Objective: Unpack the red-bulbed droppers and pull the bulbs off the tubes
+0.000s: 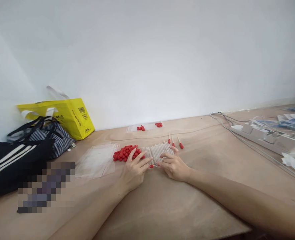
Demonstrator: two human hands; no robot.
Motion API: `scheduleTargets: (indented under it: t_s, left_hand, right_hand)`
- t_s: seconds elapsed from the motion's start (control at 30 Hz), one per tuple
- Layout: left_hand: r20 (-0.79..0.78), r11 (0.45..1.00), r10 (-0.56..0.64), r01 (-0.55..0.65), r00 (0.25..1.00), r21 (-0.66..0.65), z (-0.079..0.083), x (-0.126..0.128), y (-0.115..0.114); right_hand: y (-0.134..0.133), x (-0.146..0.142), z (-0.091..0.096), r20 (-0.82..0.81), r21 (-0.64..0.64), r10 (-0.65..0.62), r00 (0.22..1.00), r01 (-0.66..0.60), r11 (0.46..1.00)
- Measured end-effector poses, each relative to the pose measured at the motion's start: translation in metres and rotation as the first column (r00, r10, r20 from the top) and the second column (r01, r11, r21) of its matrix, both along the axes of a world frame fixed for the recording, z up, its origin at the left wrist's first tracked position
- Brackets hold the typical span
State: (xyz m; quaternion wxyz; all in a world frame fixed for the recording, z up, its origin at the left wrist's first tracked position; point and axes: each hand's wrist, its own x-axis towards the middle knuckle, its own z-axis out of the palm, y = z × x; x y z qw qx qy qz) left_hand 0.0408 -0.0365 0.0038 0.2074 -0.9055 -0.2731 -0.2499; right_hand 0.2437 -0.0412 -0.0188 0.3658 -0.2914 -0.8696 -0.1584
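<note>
My left hand (pixel 137 170) is closed at the thumb and fingertips on a red rubber bulb (pixel 151 166). Its other fingers reach over the edge of a pile of red rubber bulbs (pixel 123 152). Pinched in my right hand (pixel 173 165) is a clear tube (pixel 155 165), whose left end meets that bulb. A row of clear tubes (pixel 157 150) lies just beyond both hands, partly covered by my fingers. Past my right hand are a few droppers with red bulbs (pixel 181 145), each with a tube pointing away from me.
Clear plastic bags (pixel 96 161) lie left of the bulbs. Near the wall, another bag (pixel 149 127) holds red-bulbed droppers. A yellow bag (pixel 74 116) and a black bag (pixel 19 163) stand left. A power strip (pixel 267 138) with cables is at right.
</note>
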Motion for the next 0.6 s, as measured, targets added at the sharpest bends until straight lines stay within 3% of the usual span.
scheduleTargets:
  t_s: [0.13,0.33,0.47,0.6]
  left_hand:
    - [0.034,0.999,0.040,-0.040,0.999,0.002,0.001,-0.014,0.002]
    - [0.171,0.996,0.074,-0.066,0.982,-0.055,0.001,-0.028,0.000]
    - [0.301,0.984,0.111,-0.063,0.947,-0.166,-0.003,-0.025,0.004]
    - [0.368,0.966,0.215,-0.140,0.904,-0.219,-0.001,-0.029,0.014]
  right_hand:
    - [0.003,0.010,-0.002,-0.058,-0.033,-0.020,0.998,0.018,0.999]
    - [0.012,0.020,-0.011,-0.095,-0.134,-0.182,0.979,0.168,0.977]
    - [0.028,0.022,-0.014,-0.123,-0.281,-0.376,0.918,0.332,0.901]
    - [0.046,0.024,-0.009,-0.020,-0.396,-0.496,0.868,0.448,0.801]
